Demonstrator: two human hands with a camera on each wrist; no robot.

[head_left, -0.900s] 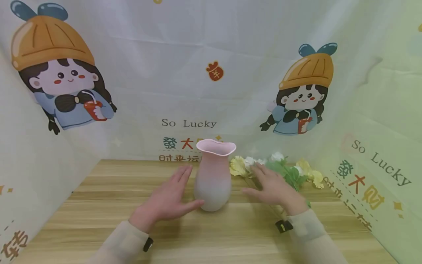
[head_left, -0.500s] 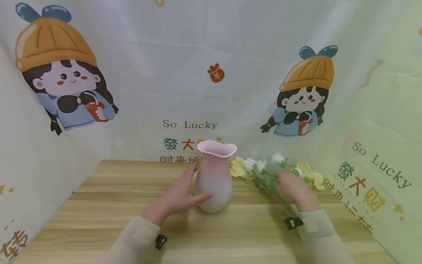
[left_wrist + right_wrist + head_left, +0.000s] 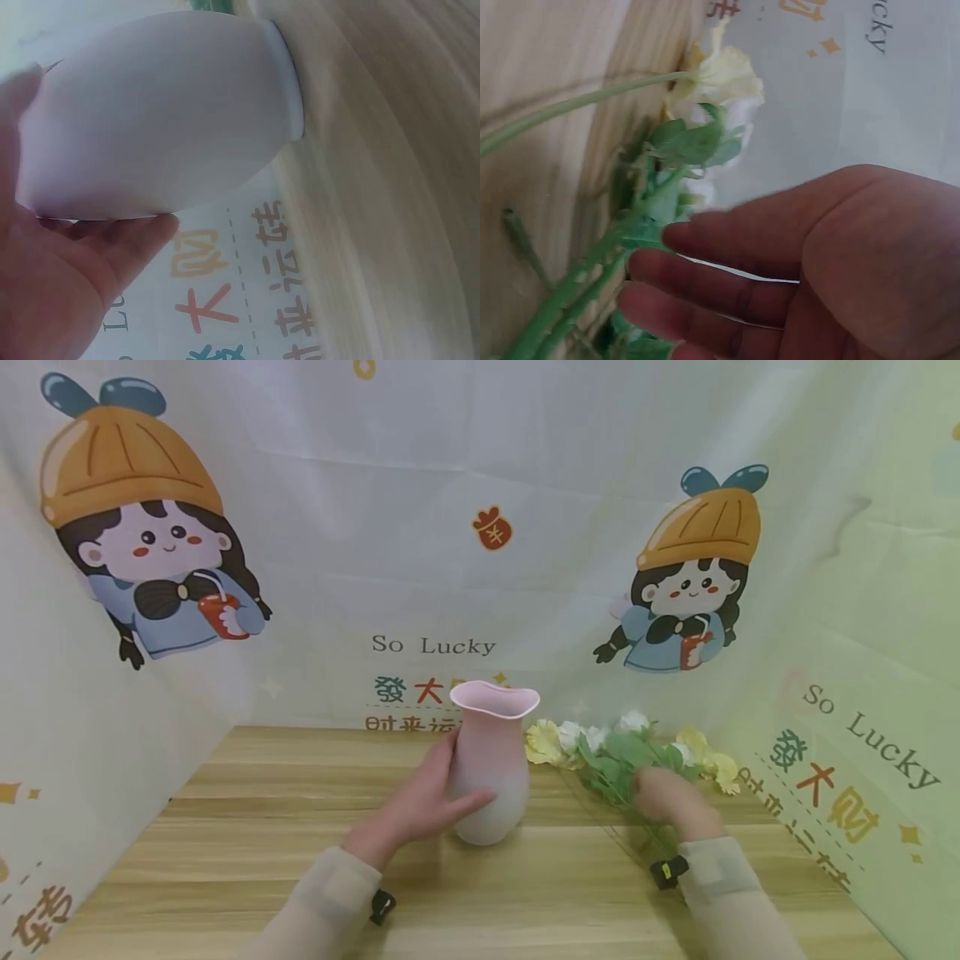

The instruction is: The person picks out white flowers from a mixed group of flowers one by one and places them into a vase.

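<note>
A person is wearing long, pale cream sleeves, with the left sleeve and right sleeve ending just short of bare fingers. Small black devices are showing at both wrists, the right one bearing a yellow mark.

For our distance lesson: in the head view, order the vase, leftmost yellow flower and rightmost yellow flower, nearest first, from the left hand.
1. Vase: touching the left hand.
2. Leftmost yellow flower: right of the vase.
3. Rightmost yellow flower: farther right.
</note>
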